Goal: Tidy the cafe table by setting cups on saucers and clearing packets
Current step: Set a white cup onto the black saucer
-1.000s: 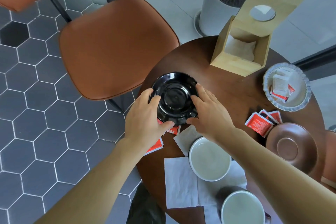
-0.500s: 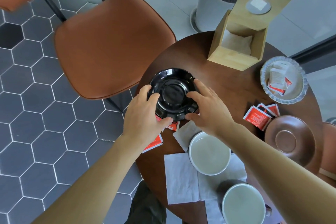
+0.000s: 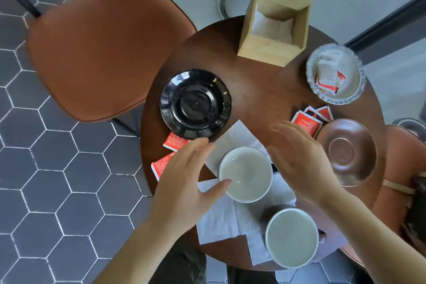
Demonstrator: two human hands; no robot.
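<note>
A black saucer (image 3: 195, 104) lies bare on the round wooden table (image 3: 258, 90), at its left side. A white-lined cup (image 3: 245, 174) stands on paper napkins (image 3: 216, 219) in the middle. My left hand (image 3: 184, 182) is open at the cup's left, thumb touching its rim. My right hand (image 3: 299, 161) is open at its right, slightly blurred. A second cup (image 3: 291, 237) stands nearer me. A brown saucer (image 3: 347, 152) sits at the right. Red packets lie by the black saucer (image 3: 175, 142) and by the brown one (image 3: 309, 120).
A wooden napkin holder (image 3: 276, 25) stands at the table's back. A ribbed glass dish (image 3: 335, 74) with packets sits at the back right. An orange chair (image 3: 101, 46) is left of the table, over a hexagon-tiled floor.
Both hands have let go of the black saucer and drawn back toward me, now flanking the white-lined cup. The saucer stays where it was set.
</note>
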